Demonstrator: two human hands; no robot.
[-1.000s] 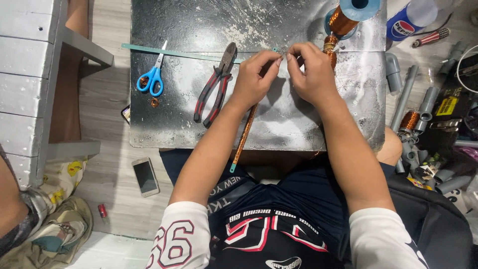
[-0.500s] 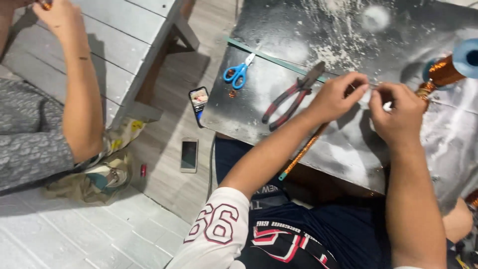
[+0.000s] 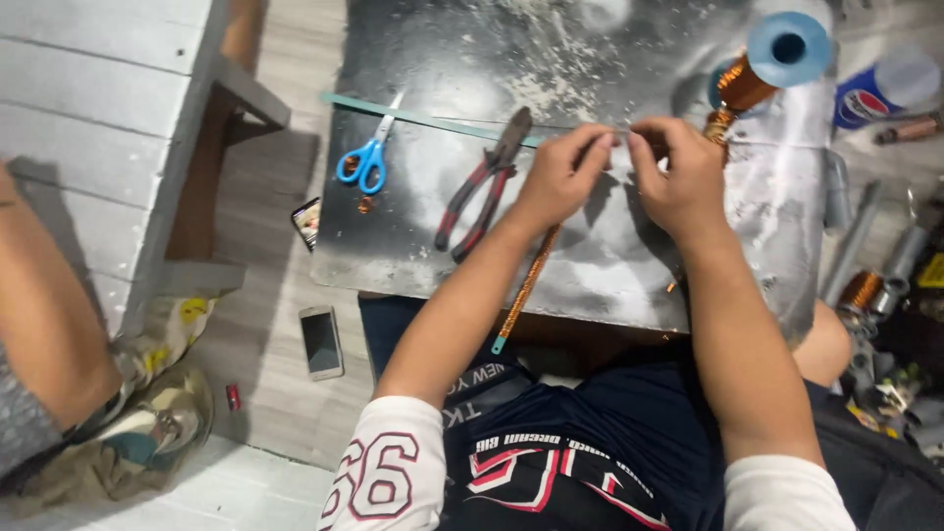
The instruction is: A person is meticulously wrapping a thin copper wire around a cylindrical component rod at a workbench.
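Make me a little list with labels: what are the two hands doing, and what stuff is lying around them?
Left hand: left hand pinches a thin strip at the fingertips.
Right hand: right hand pinches close beside it, near the copper wire spool.
Under the left wrist: a copper-wound rod, slanting off the board's edge.
Work surface: dark, dusty board.
Tools: blue-handled scissors; red-handled pliers, both untouched.
Floor: phone.
Nearby: another person's arm, at the left.
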